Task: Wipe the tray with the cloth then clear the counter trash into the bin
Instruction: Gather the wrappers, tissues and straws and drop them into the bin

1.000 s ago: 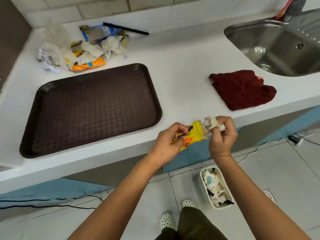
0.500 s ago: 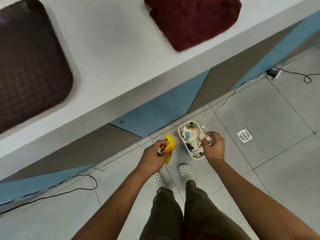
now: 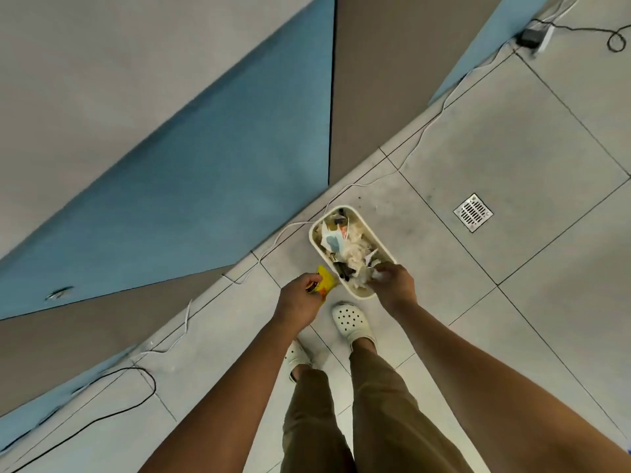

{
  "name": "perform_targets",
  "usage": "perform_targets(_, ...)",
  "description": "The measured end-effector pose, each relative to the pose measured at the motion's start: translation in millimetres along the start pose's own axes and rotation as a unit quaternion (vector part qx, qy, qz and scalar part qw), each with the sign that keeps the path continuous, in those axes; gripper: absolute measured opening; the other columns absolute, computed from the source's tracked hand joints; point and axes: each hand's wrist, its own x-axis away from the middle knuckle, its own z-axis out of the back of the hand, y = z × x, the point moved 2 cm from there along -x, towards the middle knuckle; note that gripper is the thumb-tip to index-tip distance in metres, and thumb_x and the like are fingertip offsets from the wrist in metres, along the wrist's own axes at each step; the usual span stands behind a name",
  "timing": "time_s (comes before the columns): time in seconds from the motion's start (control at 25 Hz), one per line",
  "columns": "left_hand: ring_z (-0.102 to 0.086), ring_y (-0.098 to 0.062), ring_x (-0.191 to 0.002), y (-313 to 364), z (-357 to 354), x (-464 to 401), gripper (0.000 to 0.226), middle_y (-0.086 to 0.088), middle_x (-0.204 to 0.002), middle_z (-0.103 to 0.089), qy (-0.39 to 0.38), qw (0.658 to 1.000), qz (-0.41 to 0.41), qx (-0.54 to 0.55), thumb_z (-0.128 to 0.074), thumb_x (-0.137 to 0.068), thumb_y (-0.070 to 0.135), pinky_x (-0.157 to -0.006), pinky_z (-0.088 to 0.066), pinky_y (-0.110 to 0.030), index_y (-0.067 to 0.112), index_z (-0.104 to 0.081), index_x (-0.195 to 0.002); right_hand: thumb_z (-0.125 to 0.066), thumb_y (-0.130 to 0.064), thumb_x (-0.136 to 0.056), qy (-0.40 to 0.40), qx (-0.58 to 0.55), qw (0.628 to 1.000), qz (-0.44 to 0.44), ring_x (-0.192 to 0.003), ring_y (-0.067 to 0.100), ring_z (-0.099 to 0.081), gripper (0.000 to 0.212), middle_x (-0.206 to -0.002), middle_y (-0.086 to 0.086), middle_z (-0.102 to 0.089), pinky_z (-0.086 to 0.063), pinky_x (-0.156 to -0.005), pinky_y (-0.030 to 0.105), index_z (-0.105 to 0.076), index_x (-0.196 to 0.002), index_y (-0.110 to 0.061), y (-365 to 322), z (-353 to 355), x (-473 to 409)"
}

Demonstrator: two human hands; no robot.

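Yellow foil showed in your left hand (image 3: 300, 297): the snack wrapper (image 3: 325, 285) was pinched between thumb and curled fingers (image 3: 309, 279), hanging just beside the near-left rim of the bin (image 3: 358, 295) and not yet over it. Your right hand (image 3: 392, 285) was over the bin's near end, its fingers curled round a crumpled white tissue (image 3: 377, 274), though blur there made it hard to tell whether the wad had already begun to slip free. That bin stood on the floor (image 3: 512, 165) by the cabinet front (image 3: 205, 165), already well filled with paper and wrappers.

Both pieces were feather-light and soft, so they needed no force, only a sure pinch. Foil like that was slick and springy, and it would likely drift sideways if let go off to the side; you did best to hold it by its crumpled middle and open your fingers only once directly above the bin. Tissue was limp and clingy, likely to stick to damp skin, so a small shake would have helped it drop. With the bin so full, light scraps could have bounced out
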Motion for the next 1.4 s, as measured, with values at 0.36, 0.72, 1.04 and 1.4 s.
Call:
perform_targets(0.36, -0.056, -0.020, -0.109, 22, -65, -100, 0.029, -0.007, -0.122, -0.059, -0.025, 0.999, -0.004, 0.026, -0.057, -0.086, 0.013, -0.083, -0.042, -0.022, 0.017, -0.062, -0.114, -0.068, -0.013, -0.076, 0.030, -0.073, 0.995, -0.068, -0.084, 0.023, -0.056, 0.018, -0.094, 0.006, -0.058, -0.043, -0.062, 0.019, -0.066, -0.094, -0.016, 46, -23, -79)
perform_targets(0.72, -0.050, -0.022, -0.116, -29, -88, -101, 0.041, -0.007, -0.136, -0.048, -0.054, 0.995, 0.066, 0.052, -0.051, -0.089, 0.017, -0.085, -0.043, -0.028, 0.023, -0.050, -0.130, -0.050, -0.001, -0.089, -0.097, -0.119, 0.981, -0.120, -0.112, 0.021, -0.051, 0.049, -0.128, 0.006, -0.050, -0.039, -0.084, 0.027, -0.043, -0.136, -0.012, 79, -42, -83)
perform_targets(1.04, -0.053, -0.023, -0.116, -77, -55, -39, 0.035, -0.008, -0.131, -0.054, -0.046, 0.988, 0.110, 0.099, -0.045, -0.093, 0.013, -0.089, -0.046, -0.031, 0.016, -0.052, -0.127, -0.046, -0.007, -0.088, -0.083, -0.105, 0.983, -0.123, -0.083, 0.025, -0.053, 0.027, -0.095, 0.011, -0.057, -0.041, -0.064, 0.029, -0.061, -0.110, -0.012, 73, -60, -29)
perform_targets(1.4, -0.059, -0.015, -0.100, -24, 76, 119, 0.028, 0.007, -0.103, -0.060, 0.024, 0.969, -0.073, 0.234, -0.051, -0.088, 0.009, -0.078, -0.043, -0.024, 0.028, -0.060, -0.106, -0.053, 0.001, -0.087, -0.059, -0.095, 0.983, 0.149, -0.088, 0.014, -0.055, 0.021, -0.090, -0.002, -0.060, -0.041, -0.070, 0.010, -0.062, -0.099, -0.014, -79, -31, 138)
